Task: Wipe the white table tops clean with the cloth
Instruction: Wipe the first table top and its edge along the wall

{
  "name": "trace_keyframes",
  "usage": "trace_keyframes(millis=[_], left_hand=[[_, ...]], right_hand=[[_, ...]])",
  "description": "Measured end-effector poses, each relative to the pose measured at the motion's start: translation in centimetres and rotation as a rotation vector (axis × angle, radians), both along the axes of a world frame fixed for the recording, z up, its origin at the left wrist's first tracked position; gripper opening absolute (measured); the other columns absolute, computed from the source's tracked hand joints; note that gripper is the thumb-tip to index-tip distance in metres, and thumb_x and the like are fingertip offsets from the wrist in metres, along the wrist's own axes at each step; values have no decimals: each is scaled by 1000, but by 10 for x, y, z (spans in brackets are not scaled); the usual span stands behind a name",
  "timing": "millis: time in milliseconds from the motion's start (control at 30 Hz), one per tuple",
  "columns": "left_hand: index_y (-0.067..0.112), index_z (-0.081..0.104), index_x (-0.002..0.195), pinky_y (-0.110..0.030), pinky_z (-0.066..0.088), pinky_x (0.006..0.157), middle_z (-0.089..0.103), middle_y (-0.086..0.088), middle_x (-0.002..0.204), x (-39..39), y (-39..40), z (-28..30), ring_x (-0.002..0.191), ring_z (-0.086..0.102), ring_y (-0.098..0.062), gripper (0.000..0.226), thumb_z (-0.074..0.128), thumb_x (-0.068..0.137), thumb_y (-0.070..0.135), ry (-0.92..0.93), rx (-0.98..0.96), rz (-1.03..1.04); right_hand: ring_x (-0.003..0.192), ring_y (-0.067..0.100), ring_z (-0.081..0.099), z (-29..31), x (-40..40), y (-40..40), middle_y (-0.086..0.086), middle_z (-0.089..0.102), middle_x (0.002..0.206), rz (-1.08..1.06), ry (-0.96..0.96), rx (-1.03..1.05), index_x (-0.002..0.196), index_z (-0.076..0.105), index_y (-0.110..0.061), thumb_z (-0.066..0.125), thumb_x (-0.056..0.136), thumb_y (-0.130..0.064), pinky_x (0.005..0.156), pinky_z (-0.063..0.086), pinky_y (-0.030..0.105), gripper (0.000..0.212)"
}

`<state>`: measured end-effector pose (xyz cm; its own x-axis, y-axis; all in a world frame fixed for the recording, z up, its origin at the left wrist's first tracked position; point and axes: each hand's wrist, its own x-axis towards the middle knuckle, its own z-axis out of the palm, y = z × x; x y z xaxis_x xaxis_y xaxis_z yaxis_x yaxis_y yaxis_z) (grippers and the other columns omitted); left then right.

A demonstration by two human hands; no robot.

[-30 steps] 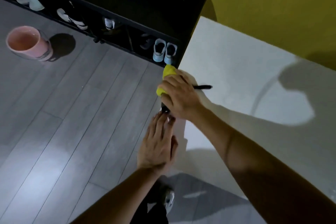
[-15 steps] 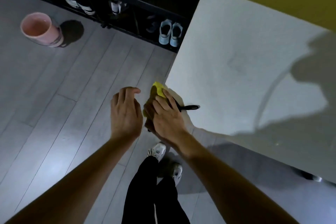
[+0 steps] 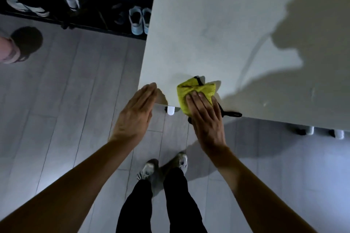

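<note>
A: Start at the fingers. What are they doing?

B: The right hand (image 3: 205,119) has its fingers (image 3: 197,98) flat and close together, pressing down on the yellow cloth (image 3: 191,91). They press it but are not curled around it. The left hand (image 3: 135,113) is open too, fingers straight and together, holding nothing, its tips at the table's near corner.

A: And the cloth sits where?

B: On the table (image 3: 217,24), just in from that near corner, bunched, with part of it over the front edge. A black strap or handle (image 3: 232,114) pokes out from under the right hand along that edge; I cannot tell what it belongs to.

A: So which step is this?

B: Wiping, I'd judge, at the corner end. Most of the top lies beyond the cloth, towards the yellow wall, so the next move calls for keeping the palm's weight on and sweeping away from the corner, without dragging the cloth off the edge.

A: Counts?

B: One cloth, one table top in view, two hands. Left of the table, a dark shoe rack (image 3: 75,5) with one pale blue pair (image 3: 139,20) closest to it and a few other shoes too dim to count. One pink bucket (image 3: 7,51) far left.
</note>
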<state>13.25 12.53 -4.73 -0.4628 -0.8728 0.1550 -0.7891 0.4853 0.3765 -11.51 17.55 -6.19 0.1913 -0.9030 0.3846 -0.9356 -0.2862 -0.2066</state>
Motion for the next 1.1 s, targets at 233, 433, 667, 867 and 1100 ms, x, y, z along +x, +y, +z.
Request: trace_keyframes(millis=[233, 433, 667, 867, 1100], left_hand=[[2, 61, 140, -51, 59, 99, 60, -18, 147, 9, -15, 2, 131, 63, -36, 42, 64, 99, 7, 33, 22, 22], [-2, 63, 139, -54, 62, 91, 62, -17, 145, 15, -16, -4, 128, 65, -35, 50, 74, 91, -6, 62, -112, -36], [1, 58, 144, -49, 56, 102, 55, -12, 152, 11, -6, -5, 139, 56, -30, 52, 70, 94, -4, 100, -98, -7], [-1, 58, 145, -51, 53, 103, 54, -17, 153, 7, -3, -8, 138, 56, -35, 43, 56, 102, 7, 44, -70, 42], [-3, 57, 139, -55, 46, 108, 51, -22, 149, -23, -5, 10, 131, 52, -42, 43, 58, 97, 6, -27, -7, 88]], right_hand=[[145, 19, 41, -7, 89, -32, 4, 49, 152, -17, -172, -56, 144, 55, -11, 74, 85, -4, 120, 30, 49, 62], [143, 22, 44, -6, 8, 1, 6, 52, 150, -90, -157, -105, 140, 59, -12, 76, 88, -2, 119, 32, 51, 56], [145, 26, 41, -9, 16, 15, 9, 50, 151, -367, -273, -65, 140, 58, -8, 71, 89, -2, 116, 31, 59, 54], [144, 22, 42, 6, 77, -16, 6, 53, 149, -111, -287, -42, 139, 59, -11, 62, 92, -1, 118, 31, 53, 48], [149, 20, 33, 9, -8, 20, 3, 42, 157, -319, -218, 31, 149, 47, -16, 71, 87, -6, 124, 22, 49, 67]])
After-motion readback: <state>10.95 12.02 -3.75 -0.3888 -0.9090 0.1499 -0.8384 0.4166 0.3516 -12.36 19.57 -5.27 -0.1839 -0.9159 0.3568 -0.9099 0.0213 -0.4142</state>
